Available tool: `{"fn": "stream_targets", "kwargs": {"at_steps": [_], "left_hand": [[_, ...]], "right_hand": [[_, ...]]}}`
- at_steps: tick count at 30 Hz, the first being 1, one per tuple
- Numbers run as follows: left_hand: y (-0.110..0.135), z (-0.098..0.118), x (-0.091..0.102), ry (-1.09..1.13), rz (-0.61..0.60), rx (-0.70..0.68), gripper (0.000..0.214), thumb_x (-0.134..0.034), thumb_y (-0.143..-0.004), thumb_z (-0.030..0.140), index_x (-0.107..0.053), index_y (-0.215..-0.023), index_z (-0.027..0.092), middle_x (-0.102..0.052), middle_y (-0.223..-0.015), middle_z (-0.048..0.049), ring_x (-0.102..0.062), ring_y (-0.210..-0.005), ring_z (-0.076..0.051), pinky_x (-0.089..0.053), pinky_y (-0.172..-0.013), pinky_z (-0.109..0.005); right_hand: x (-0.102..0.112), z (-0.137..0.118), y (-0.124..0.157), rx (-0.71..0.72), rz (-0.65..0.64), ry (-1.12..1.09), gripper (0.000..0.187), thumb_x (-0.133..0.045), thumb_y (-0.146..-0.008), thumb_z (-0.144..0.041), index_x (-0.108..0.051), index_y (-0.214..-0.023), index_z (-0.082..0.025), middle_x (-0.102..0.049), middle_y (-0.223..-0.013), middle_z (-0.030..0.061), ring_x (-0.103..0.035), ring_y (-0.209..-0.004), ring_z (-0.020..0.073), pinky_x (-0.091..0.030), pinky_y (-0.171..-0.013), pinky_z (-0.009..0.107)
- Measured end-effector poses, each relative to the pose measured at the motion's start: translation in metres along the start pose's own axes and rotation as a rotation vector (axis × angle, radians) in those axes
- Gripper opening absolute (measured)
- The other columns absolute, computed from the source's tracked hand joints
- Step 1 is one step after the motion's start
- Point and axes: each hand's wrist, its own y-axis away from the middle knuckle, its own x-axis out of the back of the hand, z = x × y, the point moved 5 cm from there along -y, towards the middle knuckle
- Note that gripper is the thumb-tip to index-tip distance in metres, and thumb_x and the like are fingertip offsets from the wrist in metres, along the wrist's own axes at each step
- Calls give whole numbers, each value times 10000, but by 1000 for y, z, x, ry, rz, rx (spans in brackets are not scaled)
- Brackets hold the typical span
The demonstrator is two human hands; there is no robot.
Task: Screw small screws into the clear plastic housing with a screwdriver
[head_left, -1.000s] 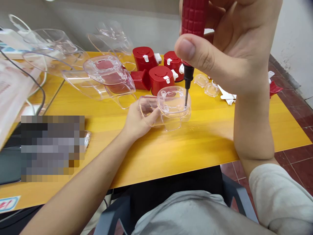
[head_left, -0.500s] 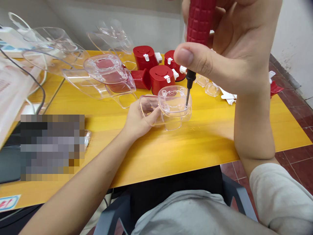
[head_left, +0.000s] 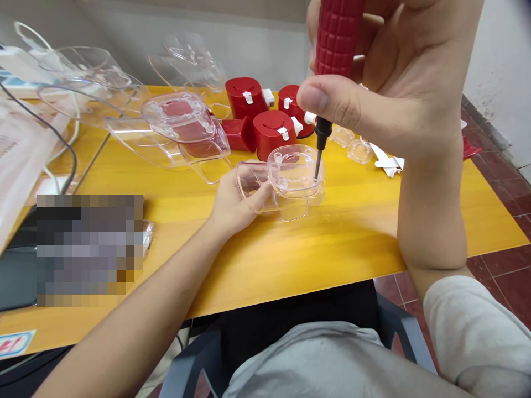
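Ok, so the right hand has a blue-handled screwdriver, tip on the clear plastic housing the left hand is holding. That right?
Not quite: the handle is red, not blue. The head view shows the right hand gripping a red-handled screwdriver, tip on the clear plastic housing the left hand is holding.

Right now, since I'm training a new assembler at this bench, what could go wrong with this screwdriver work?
The screwdriver, gripped in the right hand, appears to have its thin tip inside the clear plastic housing, so a slip could scratch the plastic or jab the left hand holding it. The clear plastic shells and red housings sit close behind, so a sudden sideways movement might knock them.
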Motion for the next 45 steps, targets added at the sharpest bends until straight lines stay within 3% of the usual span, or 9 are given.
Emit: {"fn": "stream_targets", "kwargs": {"at_steps": [6, 15, 20, 25, 28, 33, 36, 39, 45], "left_hand": [[0, -3, -1, 10, -18, 10, 597, -958, -889, 791, -838, -1029, 223, -925, -1096, -140, -892, -980, -336, -761, -855, -454], [1, 1, 1, 9, -8, 19, 546, -965, -874, 738, -852, -997, 219, -948, -1084, -122, -888, -949, -309, -744, -821, -416], [1, 0, 0, 19, -19, 21, 497, -966, -906, 643, -861, -1030, 174, -943, -1124, -159, -870, -963, -306, -724, -870, -439], [1, 3, 1, 33, 23, -22, 446, -944, -906, 634, -859, -992, 204, -941, -1037, -148, -862, -895, -324, -707, -802, -467], [1, 3, 1, 31, 14, -17, 411, -936, -901, 609, -879, -1002, 215, -947, -1028, -134, -867, -900, -322, -711, -786, -451], [1, 2, 2, 18, 23, -20, 433, -944, -895, 626, -875, -987, 208, -946, -1055, -142, -871, -899, -309, -720, -782, -421], [1, 1, 2, -2, 30, -26, 463, -948, -889, 655, -873, -994, 210, -940, -1044, -129, -872, -909, -305, -725, -798, -403], [1, 0, 1, -7, 21, -9, 486, -951, -891, 679, -868, -1013, 215, -939, -1032, -119, -878, -912, -309, -733, -814, -406], [1, 0, 1, -20, 28, 21, 543, -959, -867, 741, -857, -1022, 230, -934, -1050, -131, -878, -932, -332, -747, -848, -451]], "right_hand": [[3, -12, 4, -4, 16, -54, 484, -636, -1086, -449, -708, -1405, -91, -844, -1318, -91, -827, -1223, 49, -723, -1080, 168], [-17, 17, -8, -200, 40, -247, 955, -223, -1050, -870, -830, -1373, -207, -845, -1065, -80, -874, -1238, 65, -501, -744, -86], [-13, 12, -8, -68, 59, -229, 879, -305, -1080, -811, -831, -1442, -207, -836, -1051, -80, -879, -1228, 73, -573, -788, -33], [-1, 3, -2, 40, 113, -180, 484, -741, -1077, -469, -802, -1472, -197, -852, -1186, -108, -869, -1132, 59, -739, -985, 140], [3, 7, 0, -30, 160, -101, 640, -900, -983, -530, -761, -1515, -202, -796, -1035, -113, -772, -957, 10, -720, -866, 110], [3, -6, 0, -3, 108, 63, 521, -834, -1010, -646, -820, -1360, -261, -834, -1310, -145, -678, -973, -55, -566, -817, -55], [2, -18, 2, -3, 96, 97, 428, -659, -1110, -580, -791, -1362, -260, -828, -1383, -165, -751, -1121, -22, -626, -906, -5], [0, -21, 3, 11, 89, -22, 603, -316, -1159, -483, -762, -1416, -168, -833, -1431, -111, -799, -1245, 27, -719, -1034, 124], [1, -1, -2, 44, 173, -84, 554, -840, -1016, -518, -827, -1466, -196, -825, -1048, -84, -776, -884, 15, -690, -863, 96]]}}
